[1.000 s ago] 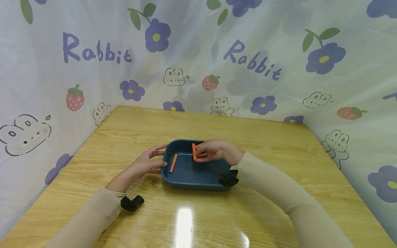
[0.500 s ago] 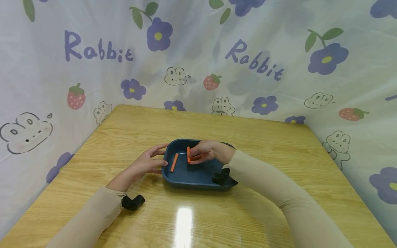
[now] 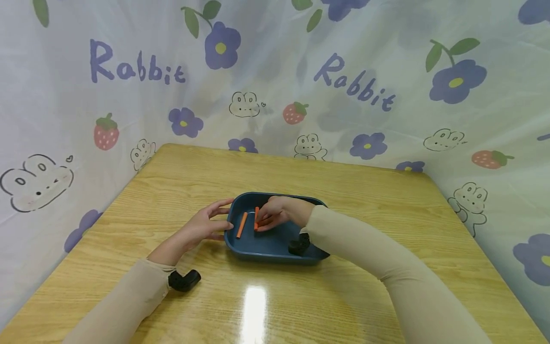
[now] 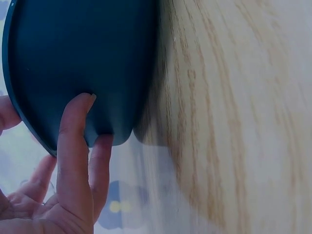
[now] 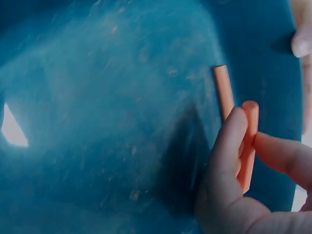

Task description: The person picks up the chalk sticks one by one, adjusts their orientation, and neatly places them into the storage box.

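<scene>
Tray (image 3: 266,256), one, dark blue: on the tabletop (image 3: 206,310), well apart from its left and right edges.
Lying stick (image 3: 242,225), orange: on the tray floor, near the left edge.
Held stick (image 5: 250,122), orange: inside the tray, just right of the former; contact with floor cannot be told.
Right hand (image 3: 280,213): clamped on the held stick.
Left hand (image 3: 202,227): fingers apart, touching the tray's left edge.

The left arm (image 3: 122,298) is slanting forward and inward, and the left hand (image 3: 202,224) is gripping, its fingers (image 4: 73,161) standing apart. The right arm (image 3: 386,253) is bending inward and slanting leftward, while the right hand (image 3: 279,210) is pinching with its fingertips (image 5: 287,153). The hands are facing each other.
</scene>
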Motion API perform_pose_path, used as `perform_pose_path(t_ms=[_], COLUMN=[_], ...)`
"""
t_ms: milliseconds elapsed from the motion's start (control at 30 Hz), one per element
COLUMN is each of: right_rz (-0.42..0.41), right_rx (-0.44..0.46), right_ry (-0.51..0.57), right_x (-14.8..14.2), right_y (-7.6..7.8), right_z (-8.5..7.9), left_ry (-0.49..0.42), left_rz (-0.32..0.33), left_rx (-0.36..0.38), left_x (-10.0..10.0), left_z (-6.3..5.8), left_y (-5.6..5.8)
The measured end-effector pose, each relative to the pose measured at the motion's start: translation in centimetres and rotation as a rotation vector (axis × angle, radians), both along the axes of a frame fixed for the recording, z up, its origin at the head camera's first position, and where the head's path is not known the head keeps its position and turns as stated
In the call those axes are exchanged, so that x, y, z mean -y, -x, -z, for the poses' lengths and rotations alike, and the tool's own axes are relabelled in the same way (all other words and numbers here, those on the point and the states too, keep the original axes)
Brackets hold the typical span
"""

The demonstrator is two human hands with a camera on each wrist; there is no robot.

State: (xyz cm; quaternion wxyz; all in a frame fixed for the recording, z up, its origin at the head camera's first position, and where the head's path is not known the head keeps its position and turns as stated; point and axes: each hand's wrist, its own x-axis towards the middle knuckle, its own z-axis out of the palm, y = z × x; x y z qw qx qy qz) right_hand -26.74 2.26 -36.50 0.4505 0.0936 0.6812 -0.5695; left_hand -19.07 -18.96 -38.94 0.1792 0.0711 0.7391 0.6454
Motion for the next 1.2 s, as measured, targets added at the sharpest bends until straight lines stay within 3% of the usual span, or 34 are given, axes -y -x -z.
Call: perform_pose_path(t_ms=[233,600,800,1200], right_rz=[-0.012,-0.007,-0.057,-0.076], right_rx=[0.024,0.056,-0.007,-0.103], right_ry=[-0.031,0.038,0.073,0.188], right_x=[0.8,0.6,0.0,-1.6], right_y=[0.0,0.0,0.0,-0.8], right_z=[0.7,0.8,-0.1,-3.1], left_ry=[0.002,0.001,-0.005,-0.001], left_rz=[0.002,0.001,0.002,-0.001], left_rx=[0.006,0.01,0.01,0.007], left_x=[-0.1,-0.2,-0.3,-0.2], left_z=[0.0,0.1,0.0,0.1], left_y=[0.1,0.3,0.3,0.3])
